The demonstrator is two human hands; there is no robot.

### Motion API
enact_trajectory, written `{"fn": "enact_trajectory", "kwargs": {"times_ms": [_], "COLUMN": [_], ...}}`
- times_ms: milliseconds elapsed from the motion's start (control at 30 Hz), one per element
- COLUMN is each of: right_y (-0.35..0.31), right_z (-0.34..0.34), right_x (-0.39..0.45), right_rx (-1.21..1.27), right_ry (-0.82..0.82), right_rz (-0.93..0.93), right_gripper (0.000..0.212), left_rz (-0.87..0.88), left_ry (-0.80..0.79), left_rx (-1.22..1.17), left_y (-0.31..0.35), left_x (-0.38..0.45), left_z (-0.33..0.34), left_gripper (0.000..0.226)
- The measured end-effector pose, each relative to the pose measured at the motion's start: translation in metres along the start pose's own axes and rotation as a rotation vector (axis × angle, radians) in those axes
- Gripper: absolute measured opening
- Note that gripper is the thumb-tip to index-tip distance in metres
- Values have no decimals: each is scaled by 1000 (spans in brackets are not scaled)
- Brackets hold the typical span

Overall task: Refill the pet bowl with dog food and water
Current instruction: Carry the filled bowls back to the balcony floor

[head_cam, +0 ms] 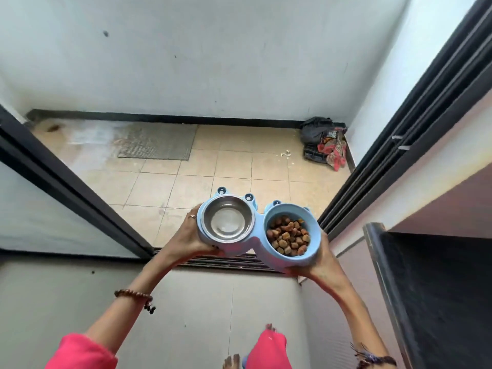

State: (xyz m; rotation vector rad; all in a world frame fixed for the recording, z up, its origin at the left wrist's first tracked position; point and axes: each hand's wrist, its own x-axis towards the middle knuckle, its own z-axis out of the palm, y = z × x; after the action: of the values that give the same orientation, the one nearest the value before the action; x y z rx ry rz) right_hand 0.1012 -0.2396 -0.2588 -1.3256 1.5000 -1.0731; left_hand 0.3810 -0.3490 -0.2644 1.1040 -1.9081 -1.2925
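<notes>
Above the dark sliding-door track (226, 261), at the threshold of a small tiled balcony, a person holds a light blue plastic double pet feeder (254, 242) out in front, clear of the floor. The left hand (190, 235) grips the feeder's left end, thumb curled under the near edge and fingers wrapped around the far side; a ring shows on one finger. The right hand (318, 265) supports the right end from beneath and beside, palm pressed to the blue wall.

The feeder's left well carries a round stainless steel bowl (227, 222) holding clear water (226, 226) at its bottom. The right well, a blue plastic cup tilted slightly toward the camera, is filled with brown kibble pieces (288, 238). Small frog-like eye knobs (249, 197) stand on the feeder's far rim.

A brown beaded bracelet (134, 295) circles the left wrist, and a dark thread band (372, 358) circles the right. Pink sleeves and a pink trouser leg (269, 350) show at the bottom edge, with bare toes just beside it.

Beyond the feeder, the beige tiled balcony floor (231, 161) carries a grey ribbed mat (158, 142) near the far white wall (186, 57). A black bag and a red printed food packet (334, 149) lie in the far right corner.
</notes>
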Motion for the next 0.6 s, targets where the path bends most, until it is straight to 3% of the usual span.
{"fn": "enact_trajectory", "kwargs": {"times_ms": [233, 367, 600], "right_y": [49, 73, 151], "right_z": [17, 26, 41], "right_x": [120, 199, 311], "right_rx": [-45, -67, -93], "right_ry": [-49, -95, -106], "right_rz": [71, 54, 139], "right_gripper": [116, 103, 111], "left_rz": [-72, -116, -212], "left_ry": [92, 149, 192], "left_rx": [23, 17, 20], "left_y": [-57, -101, -204], "left_x": [75, 135, 226], "left_z": [-32, -43, -45], "left_gripper": [94, 94, 108]}}
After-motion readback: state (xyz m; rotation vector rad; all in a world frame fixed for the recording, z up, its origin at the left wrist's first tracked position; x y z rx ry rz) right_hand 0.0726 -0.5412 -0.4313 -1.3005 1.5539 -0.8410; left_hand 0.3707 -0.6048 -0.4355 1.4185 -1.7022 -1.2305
